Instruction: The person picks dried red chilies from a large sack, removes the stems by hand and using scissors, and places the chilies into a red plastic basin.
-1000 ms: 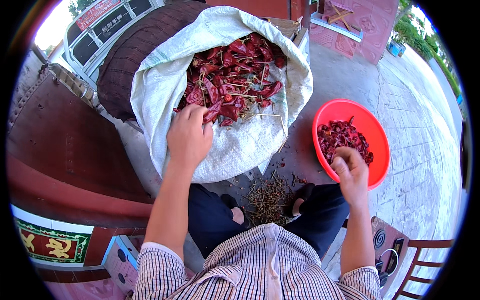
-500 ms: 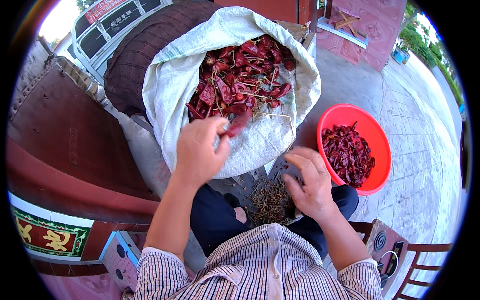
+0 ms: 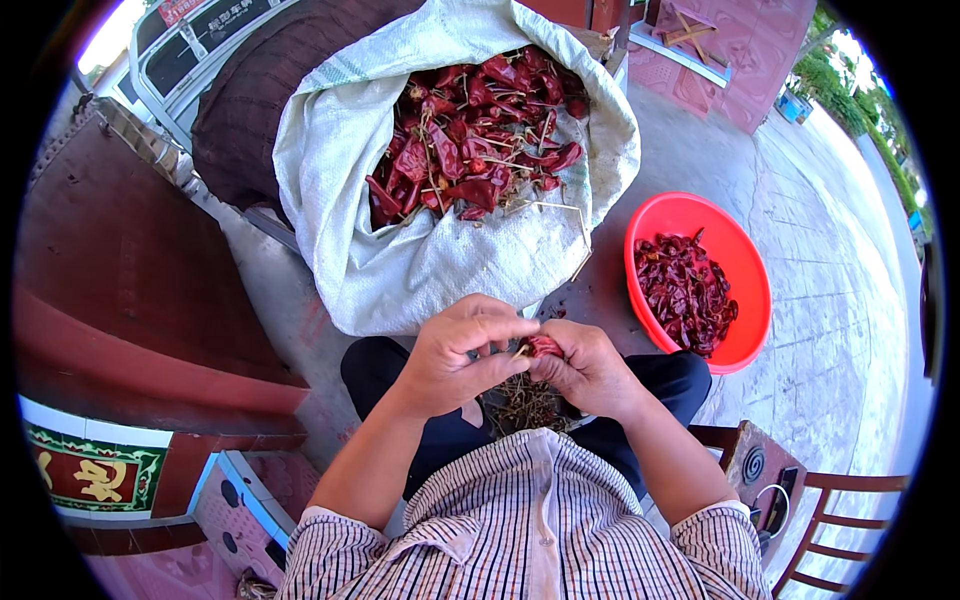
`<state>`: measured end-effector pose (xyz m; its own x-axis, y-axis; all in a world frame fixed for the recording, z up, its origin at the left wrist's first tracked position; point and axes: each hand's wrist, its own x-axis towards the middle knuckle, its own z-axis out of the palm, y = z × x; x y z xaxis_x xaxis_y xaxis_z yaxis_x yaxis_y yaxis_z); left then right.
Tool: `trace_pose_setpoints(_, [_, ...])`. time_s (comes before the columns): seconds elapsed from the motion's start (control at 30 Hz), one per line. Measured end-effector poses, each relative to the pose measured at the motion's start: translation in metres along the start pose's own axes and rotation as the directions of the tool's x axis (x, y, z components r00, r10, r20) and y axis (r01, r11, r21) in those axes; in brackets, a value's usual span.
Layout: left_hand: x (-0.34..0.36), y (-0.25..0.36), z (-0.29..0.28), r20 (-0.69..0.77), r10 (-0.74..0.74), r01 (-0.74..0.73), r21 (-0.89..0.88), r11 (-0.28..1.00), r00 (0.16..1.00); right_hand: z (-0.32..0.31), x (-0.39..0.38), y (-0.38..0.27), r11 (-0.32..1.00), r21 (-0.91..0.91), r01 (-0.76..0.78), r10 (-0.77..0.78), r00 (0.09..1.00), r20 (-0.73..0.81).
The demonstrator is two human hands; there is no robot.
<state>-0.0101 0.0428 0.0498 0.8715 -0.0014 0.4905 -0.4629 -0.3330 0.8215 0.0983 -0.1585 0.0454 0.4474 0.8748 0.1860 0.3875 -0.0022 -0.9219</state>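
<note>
Over my lap, my two hands meet at one dried red chili pepper (image 3: 544, 346). My right hand (image 3: 592, 372) pinches its body between thumb and fingers. From the other side, my left hand (image 3: 462, 352) closes its thumb and fingertips around the pale stem (image 3: 521, 350), with the other fingers curled. Just beyond the hands, a white woven sack (image 3: 440, 285) lies with its mouth rolled wide, full of dried red chilies (image 3: 480, 140) with stems. To the right, a red plastic basin (image 3: 752, 300) on the ground holds darker chilies (image 3: 685, 290).
A pile of loose stems (image 3: 528, 405) lies on the ground between my feet. At lower right stands a small wooden table (image 3: 750, 440) with a coil on top, beside a wooden chair (image 3: 830, 520). A dark red metal panel (image 3: 130, 280) fills the left, and a vehicle (image 3: 200, 60) is behind.
My left hand has come back from the sack's mouth with a chili, down to my lap. My right hand has moved left to meet it and now grips the chili.
</note>
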Motion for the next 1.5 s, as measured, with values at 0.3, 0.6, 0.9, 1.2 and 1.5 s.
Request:
trace_pose_setpoints(0.3, [-0.003,0.004,0.010,-0.054,0.041,-0.035,0.104,0.994,0.998,-0.001,0.004,-0.012,0.983,-0.128,0.131,-0.125,0.991,0.055])
trace_pose_setpoints(0.6, [-0.018,-0.006,0.044,-0.187,-0.171,0.029,-0.590,0.807,0.967,0.005,0.001,0.001,0.953,-0.026,0.300,-0.296,0.950,0.102])
trace_pose_setpoints(0.9, [-0.017,-0.010,0.059,-0.167,-0.444,0.022,-0.920,0.391,0.880,0.008,-0.005,0.004,0.945,-0.014,0.327,-0.327,0.945,0.002])
trace_pose_setpoints(1.2, [-0.010,0.014,0.030,-0.073,-0.295,0.294,0.473,0.831,0.953,-0.010,-0.029,0.005,0.970,0.237,-0.046,0.082,0.986,-0.146])
trace_pose_setpoints(1.5, [0.105,-0.035,-0.042,-0.216,-0.047,0.200,0.772,0.603,0.975,-0.006,-0.040,0.021,0.999,-0.010,-0.031,0.027,0.966,-0.259])
